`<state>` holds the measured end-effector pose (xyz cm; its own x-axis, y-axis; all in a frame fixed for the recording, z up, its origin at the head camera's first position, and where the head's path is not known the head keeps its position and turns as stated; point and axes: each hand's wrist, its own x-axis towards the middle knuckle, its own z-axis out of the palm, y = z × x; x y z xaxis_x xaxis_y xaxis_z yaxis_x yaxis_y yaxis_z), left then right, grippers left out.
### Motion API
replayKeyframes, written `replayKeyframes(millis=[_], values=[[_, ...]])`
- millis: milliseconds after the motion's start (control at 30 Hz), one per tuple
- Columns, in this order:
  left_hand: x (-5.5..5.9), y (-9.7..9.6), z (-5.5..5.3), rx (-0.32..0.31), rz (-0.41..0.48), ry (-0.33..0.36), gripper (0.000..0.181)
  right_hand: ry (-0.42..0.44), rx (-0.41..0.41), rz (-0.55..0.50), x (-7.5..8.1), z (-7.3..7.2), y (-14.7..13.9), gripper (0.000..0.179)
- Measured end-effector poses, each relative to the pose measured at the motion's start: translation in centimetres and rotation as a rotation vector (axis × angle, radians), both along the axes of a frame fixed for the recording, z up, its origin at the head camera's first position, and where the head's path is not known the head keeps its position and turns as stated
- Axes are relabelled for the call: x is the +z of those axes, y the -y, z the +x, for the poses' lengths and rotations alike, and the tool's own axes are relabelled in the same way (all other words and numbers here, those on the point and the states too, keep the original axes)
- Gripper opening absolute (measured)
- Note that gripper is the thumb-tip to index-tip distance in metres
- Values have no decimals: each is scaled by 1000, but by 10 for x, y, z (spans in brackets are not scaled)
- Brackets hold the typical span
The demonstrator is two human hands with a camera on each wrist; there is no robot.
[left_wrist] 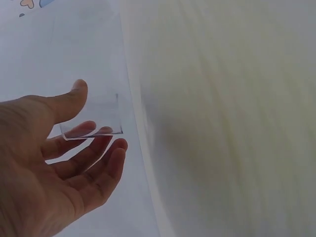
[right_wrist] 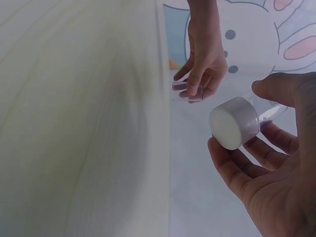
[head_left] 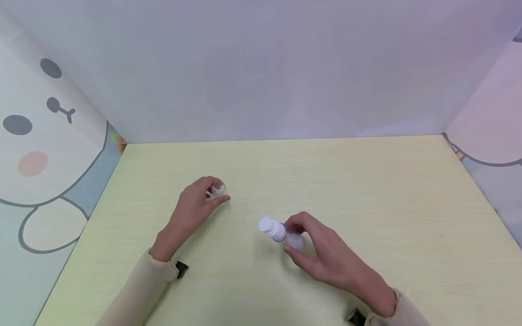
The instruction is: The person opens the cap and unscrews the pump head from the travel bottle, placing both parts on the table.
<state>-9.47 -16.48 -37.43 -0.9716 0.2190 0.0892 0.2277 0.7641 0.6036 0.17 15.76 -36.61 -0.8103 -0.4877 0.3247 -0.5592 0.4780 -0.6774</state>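
My left hand [head_left: 193, 208] holds a small clear plastic cap [head_left: 219, 188] between thumb and fingers, above the left part of the table. In the left wrist view the see-through cap [left_wrist: 103, 116] shows a straight edge lying against the fingers. To the right, my right hand [head_left: 328, 251] grips a small bottle [head_left: 278, 230] by its body, tilted with its white top pointing up and left. The right wrist view shows that bottle's [right_wrist: 234, 123] white round end and a clear section near the thumb. The cap and the bottle are apart, both raised off the table.
A pale wood-grain table [head_left: 387, 190] lies under both hands. Behind it stands a plain light wall [head_left: 261, 68]. Panels with cartoon animal prints [head_left: 53, 136] flank the table on both sides. A small black piece [head_left: 181, 270] shows at the left sleeve cuff.
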Motion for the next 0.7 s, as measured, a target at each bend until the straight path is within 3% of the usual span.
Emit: replayKeyframes(millis=[433,700], values=[[-3,3,-2,0,-142,21,35,31,-2,20,1,0,0,44],[-6,3,-3,15,-165,39,33,-15,13,-1,1,0,0,43]])
